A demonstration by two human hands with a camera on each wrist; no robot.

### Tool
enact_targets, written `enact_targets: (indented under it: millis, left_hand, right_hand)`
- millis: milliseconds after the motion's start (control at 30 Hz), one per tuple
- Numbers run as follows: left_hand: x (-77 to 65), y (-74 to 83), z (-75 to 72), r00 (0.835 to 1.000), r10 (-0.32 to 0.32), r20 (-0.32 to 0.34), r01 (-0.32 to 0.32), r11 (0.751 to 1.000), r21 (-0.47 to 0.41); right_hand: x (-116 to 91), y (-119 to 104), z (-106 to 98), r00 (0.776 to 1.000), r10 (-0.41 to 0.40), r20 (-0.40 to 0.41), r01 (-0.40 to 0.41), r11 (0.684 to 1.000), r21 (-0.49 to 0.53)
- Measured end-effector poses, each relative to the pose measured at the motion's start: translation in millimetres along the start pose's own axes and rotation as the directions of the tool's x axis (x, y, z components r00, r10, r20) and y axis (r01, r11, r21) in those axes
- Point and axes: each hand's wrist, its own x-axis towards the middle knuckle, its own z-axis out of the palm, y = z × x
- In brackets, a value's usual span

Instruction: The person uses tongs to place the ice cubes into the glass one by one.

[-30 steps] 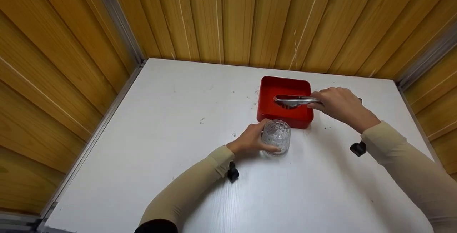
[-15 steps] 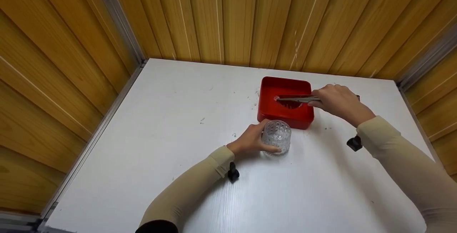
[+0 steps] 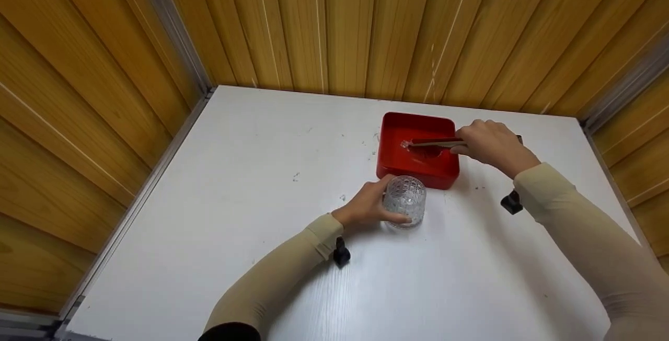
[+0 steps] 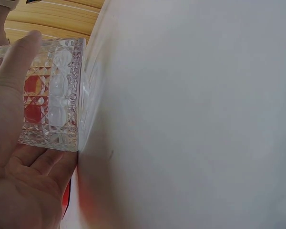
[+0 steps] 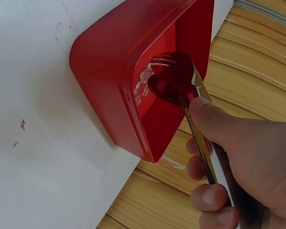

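My left hand [image 3: 368,205] is wrapped around a clear cut-glass tumbler [image 3: 408,202] standing upright on the white table, its thumb along the near side in the left wrist view. Just behind the glass is a square red box [image 3: 418,179]. Over the box's right side, my right hand [image 3: 494,145] grips metal serving tongs [image 3: 434,143]. One tong end is forked and the other spoon-shaped in the right wrist view. A few small clear cubes [image 5: 142,87] lie inside the box, right beside the tong heads [image 5: 174,78]; whether they touch cannot be told.
The white table [image 3: 235,173] bears scattered small marks. Yellow wood-look panels [image 3: 345,27] close off the back and both sides, with metal strips at the corners.
The tongs have turned in my right hand, and their tips sit by the clear cubes. My right forearm has shifted slightly left. My left hand and the glass have stayed put.
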Motion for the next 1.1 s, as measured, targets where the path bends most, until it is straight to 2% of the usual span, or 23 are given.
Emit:
enact_targets:
  millis: [1100]
  left_hand:
    - [0.4, 0.8, -0.2, 1.000, 0.008, -0.002, -0.008, 1.000, -0.025]
  right_hand:
    - [24, -1, -4, 1.000, -0.004, 0.012, 0.005, 0.998, -0.067]
